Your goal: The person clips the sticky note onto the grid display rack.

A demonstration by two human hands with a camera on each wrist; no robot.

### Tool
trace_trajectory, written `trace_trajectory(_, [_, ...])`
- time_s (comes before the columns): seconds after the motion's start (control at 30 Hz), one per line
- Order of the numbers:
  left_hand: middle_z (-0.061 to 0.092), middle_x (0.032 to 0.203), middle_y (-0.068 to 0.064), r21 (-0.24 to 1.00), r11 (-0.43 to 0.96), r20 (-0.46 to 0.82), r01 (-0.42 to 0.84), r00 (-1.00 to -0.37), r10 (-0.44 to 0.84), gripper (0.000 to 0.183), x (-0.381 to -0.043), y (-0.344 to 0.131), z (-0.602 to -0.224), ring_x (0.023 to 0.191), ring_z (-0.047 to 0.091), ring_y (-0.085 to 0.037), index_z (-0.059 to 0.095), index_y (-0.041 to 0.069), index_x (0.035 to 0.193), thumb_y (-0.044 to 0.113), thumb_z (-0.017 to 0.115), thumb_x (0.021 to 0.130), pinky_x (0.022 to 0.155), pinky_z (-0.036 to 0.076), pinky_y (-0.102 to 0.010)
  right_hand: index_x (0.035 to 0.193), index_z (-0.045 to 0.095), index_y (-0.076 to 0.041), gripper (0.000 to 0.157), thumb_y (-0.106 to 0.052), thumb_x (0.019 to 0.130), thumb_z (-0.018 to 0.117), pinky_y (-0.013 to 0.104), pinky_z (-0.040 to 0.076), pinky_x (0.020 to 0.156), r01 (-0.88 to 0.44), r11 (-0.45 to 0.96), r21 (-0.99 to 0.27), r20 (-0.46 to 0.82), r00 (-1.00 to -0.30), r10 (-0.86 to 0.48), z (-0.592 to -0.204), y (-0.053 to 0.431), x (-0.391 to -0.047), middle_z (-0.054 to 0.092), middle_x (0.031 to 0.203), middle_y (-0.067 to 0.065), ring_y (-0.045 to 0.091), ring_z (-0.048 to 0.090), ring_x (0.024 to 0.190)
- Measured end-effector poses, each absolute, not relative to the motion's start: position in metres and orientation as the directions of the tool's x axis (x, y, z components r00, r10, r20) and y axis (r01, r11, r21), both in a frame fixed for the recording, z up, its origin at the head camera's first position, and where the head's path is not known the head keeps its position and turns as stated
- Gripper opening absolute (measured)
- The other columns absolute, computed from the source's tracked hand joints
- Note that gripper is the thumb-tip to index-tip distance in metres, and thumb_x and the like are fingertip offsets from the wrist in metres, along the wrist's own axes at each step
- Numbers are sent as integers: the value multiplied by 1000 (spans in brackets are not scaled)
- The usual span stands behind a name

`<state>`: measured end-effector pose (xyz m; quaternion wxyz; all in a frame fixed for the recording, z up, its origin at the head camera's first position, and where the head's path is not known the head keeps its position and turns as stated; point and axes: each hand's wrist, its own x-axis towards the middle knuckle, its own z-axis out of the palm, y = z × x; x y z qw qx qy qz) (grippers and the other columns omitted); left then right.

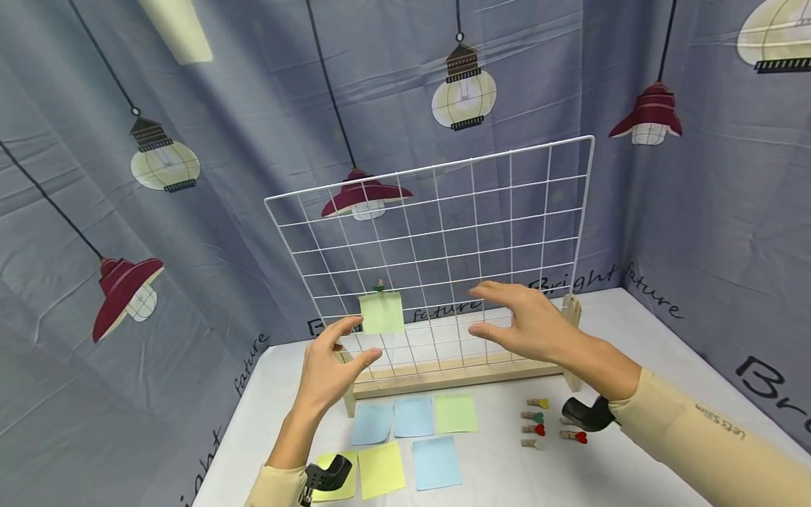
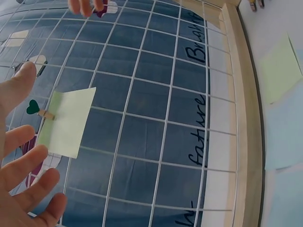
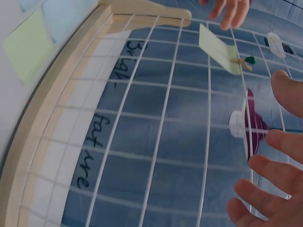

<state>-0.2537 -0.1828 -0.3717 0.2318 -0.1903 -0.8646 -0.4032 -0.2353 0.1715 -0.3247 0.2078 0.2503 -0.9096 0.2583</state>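
A light green sticky note (image 1: pixel 382 313) hangs on the white wire grid (image 1: pixel 443 232), held by a small wooden clothespin with a green heart (image 2: pixel 34 108). My left hand (image 1: pixel 329 366) is beside the note's left lower edge, fingers and thumb spread apart with nothing between them. In the left wrist view its fingers (image 2: pixel 35 189) are loosely bent and apart from the note. To the right of the note, my right hand (image 1: pixel 532 320) hovers in front of the grid, thumb and fingers parted and nothing held. Its fingers (image 3: pixel 265 194) also show relaxed in the right wrist view.
The grid stands in a wooden base (image 1: pixel 456 377) on a white table (image 1: pixel 500 475). In front lie blue notes (image 1: pixel 437 462), yellow notes (image 1: pixel 381 470) and a green note (image 1: pixel 456 413). Several heart clothespins (image 1: pixel 535 429) lie at the right. A lamp-print curtain (image 1: pixel 241 141) hangs behind.
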Motion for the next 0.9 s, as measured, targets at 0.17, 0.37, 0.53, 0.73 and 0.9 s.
trace_trajectory(0.17, [65,138,-2,603,619,535,502,-831,152,68,-250,-189,-373,122,61,-24,65,21,138,38,91,77,94,51,-51,142,62,-11,61,-36,90,80,68,43,106,-540,757,-368,487,-806,-338,-333,189,-229,55,150,21,46,52,137])
trace_trajectory(0.37, [62,145,-5,600,647,499,470,-852,157,70,-247,-197,-378,140,52,-33,63,23,140,42,90,78,99,49,-55,142,61,-8,64,-39,90,79,70,42,105,-519,772,-367,471,-819,-327,-342,204,-222,53,151,24,49,51,137])
trace_trajectory(0.53, [53,154,-7,606,659,470,446,-869,156,71,-244,-204,-383,152,37,-36,61,30,142,47,88,78,105,47,-57,143,60,-8,67,-44,90,79,70,43,103,-491,789,-369,455,-836,-307,-351,213,-219,52,151,25,49,50,138])
trace_trajectory(0.73, [47,159,-10,599,668,451,442,-875,174,74,-243,-211,-386,153,36,-36,58,29,144,50,87,79,112,40,-65,146,57,-10,71,-47,89,78,72,41,102,-442,795,-415,418,-869,-266,-360,230,-212,47,156,24,53,45,139])
trace_trajectory(0.9, [48,159,-9,607,675,424,420,-889,171,75,-241,-214,-388,152,36,-39,57,26,145,48,87,80,113,35,-69,151,52,-12,75,-48,90,77,76,39,99,-401,808,-432,391,-890,-233,-367,243,-207,46,157,24,57,44,138])
